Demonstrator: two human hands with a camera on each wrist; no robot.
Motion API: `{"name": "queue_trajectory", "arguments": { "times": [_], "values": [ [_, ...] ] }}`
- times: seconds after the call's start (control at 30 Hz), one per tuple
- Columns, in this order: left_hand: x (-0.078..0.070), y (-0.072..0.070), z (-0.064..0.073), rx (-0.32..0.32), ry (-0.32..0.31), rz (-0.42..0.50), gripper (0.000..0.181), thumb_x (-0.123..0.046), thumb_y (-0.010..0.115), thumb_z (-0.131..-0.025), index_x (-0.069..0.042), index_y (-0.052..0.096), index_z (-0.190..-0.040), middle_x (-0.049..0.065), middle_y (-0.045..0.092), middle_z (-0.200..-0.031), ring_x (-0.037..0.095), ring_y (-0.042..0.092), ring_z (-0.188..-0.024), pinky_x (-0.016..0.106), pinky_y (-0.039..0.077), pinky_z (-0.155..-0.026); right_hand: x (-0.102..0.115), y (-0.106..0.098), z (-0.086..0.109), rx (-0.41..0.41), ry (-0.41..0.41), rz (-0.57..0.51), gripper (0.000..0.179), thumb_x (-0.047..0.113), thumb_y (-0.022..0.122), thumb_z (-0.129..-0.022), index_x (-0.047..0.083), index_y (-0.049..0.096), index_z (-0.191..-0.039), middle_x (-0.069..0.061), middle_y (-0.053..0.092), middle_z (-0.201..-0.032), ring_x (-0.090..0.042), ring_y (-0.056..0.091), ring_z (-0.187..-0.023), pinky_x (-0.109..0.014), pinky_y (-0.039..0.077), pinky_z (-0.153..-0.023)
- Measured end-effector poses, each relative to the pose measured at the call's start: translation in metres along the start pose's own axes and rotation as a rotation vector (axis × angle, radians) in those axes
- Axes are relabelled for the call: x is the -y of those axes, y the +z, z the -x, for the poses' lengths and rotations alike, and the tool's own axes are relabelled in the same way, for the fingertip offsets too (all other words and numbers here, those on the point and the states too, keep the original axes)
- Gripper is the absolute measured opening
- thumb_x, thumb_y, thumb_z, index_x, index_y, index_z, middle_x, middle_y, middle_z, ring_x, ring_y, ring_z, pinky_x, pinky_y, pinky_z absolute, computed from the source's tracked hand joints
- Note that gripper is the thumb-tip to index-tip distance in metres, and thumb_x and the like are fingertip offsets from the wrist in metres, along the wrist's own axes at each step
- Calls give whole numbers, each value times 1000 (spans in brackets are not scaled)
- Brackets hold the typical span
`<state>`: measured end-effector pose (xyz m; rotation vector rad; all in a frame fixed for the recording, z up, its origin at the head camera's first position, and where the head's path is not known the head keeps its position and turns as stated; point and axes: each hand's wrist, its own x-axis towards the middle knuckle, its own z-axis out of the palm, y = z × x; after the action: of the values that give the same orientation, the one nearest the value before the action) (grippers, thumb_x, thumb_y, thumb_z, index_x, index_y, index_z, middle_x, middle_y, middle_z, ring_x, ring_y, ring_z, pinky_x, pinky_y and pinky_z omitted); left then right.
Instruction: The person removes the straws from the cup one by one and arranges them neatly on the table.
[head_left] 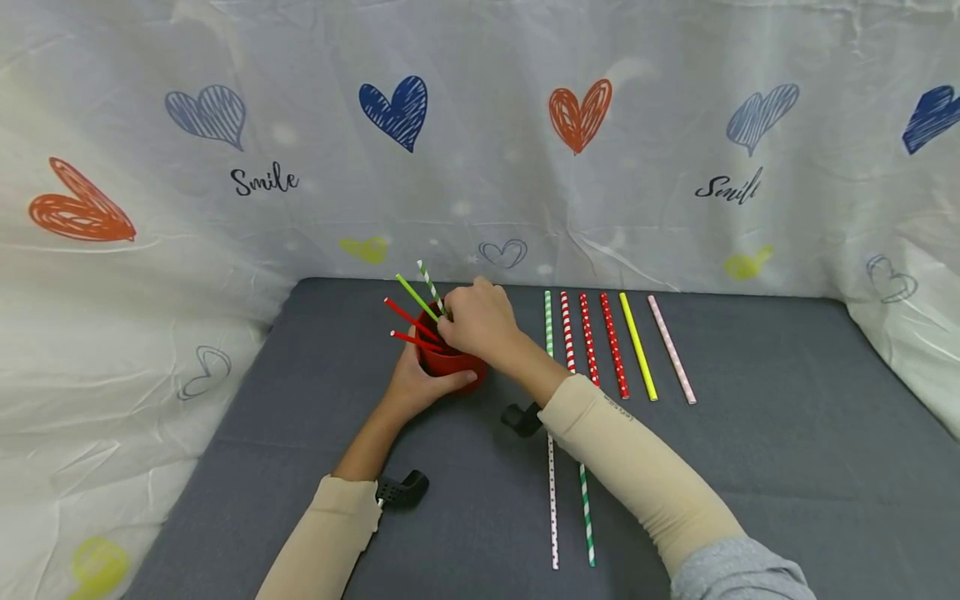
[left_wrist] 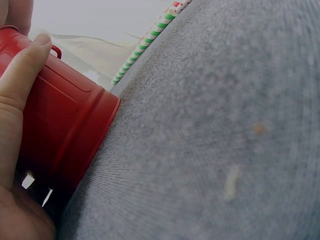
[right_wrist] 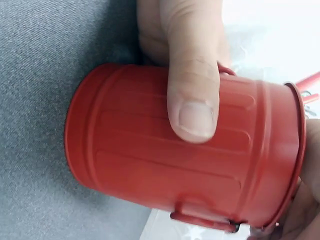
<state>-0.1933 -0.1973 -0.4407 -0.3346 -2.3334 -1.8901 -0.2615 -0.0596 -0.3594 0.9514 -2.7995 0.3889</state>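
A small red metal pail (head_left: pixel 453 363) with ribbed sides stands on the table toward the back. My left hand (head_left: pixel 422 382) grips it from the near left side, and the left thumb (right_wrist: pixel 196 107) lies across its wall in the right wrist view. Several straws lean out of the pail's mouth: two red straws (head_left: pixel 405 312), a bright green straw (head_left: pixel 415 293) and a green-and-white striped straw (head_left: pixel 429 282). Over the rim, my right hand (head_left: pixel 480 321) has curled fingers and pinches the striped straw low down; its fingertips are partly hidden inside the mouth.
Right of the pail, straws lie in a row: green-striped (head_left: pixel 548 321), red-striped (head_left: pixel 567 329), two red dotted (head_left: pixel 613 346), yellow (head_left: pixel 638 346) and pale pink (head_left: pixel 672 350). Nearer are a white dotted straw (head_left: pixel 553 508) and a dark-green-striped straw (head_left: pixel 587 521), partly under the right forearm. A patterned curtain (head_left: pixel 480 183) hangs behind.
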Motion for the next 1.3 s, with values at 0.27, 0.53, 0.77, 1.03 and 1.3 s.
{"name": "queue_trajectory", "arguments": {
  "times": [0.27, 0.53, 0.77, 1.03, 1.3],
  "values": [
    [-1, 0, 0, -9, -6, 7, 86, -4, 83, -79, -2, 31, -146, 13, 48, -139, 27, 52, -121, 43, 48, -98, -7, -3, 5, -7, -78, -78, 20, 20, 66, -97, 13, 72, -79, 1, 63, -67, -20, 44, -67, -32, 39, -61],
    [-3, -1, 1, -7, -2, 5, 85, -3, 83, -79, -1, 31, -146, 15, 50, -138, 28, 53, -121, 44, 47, -99, -16, -9, 6, 33, -108, -254, 19, 17, 67, -98, 11, 68, -79, 0, 60, -67, -19, 48, -68, -31, 40, -61],
    [-1, 0, 0, -16, 21, -1, 88, -2, 84, -78, -3, 30, -148, 14, 48, -138, 26, 51, -121, 46, 46, -99, -30, -26, 9, 103, -78, -491, 19, 17, 63, -100, 9, 65, -84, -1, 57, -72, -17, 50, -61, -30, 41, -58],
    [2, 0, -1, -22, 37, 4, 89, -2, 84, -77, -4, 31, -148, 12, 49, -139, 24, 50, -122, 47, 45, -100, -38, -33, 14, 84, -36, -603, 17, 21, 57, -104, 6, 65, -101, -4, 62, -80, -20, 53, -66, -34, 44, -61],
    [3, 0, -1, -19, 47, 8, 91, -1, 85, -76, -4, 30, -149, 13, 48, -140, 25, 50, -123, 46, 45, -100, -38, -39, 18, -3, -39, -684, 13, 18, 54, -106, 8, 60, -102, -5, 66, -86, -19, 63, -75, -35, 47, -60]
  ]
}}
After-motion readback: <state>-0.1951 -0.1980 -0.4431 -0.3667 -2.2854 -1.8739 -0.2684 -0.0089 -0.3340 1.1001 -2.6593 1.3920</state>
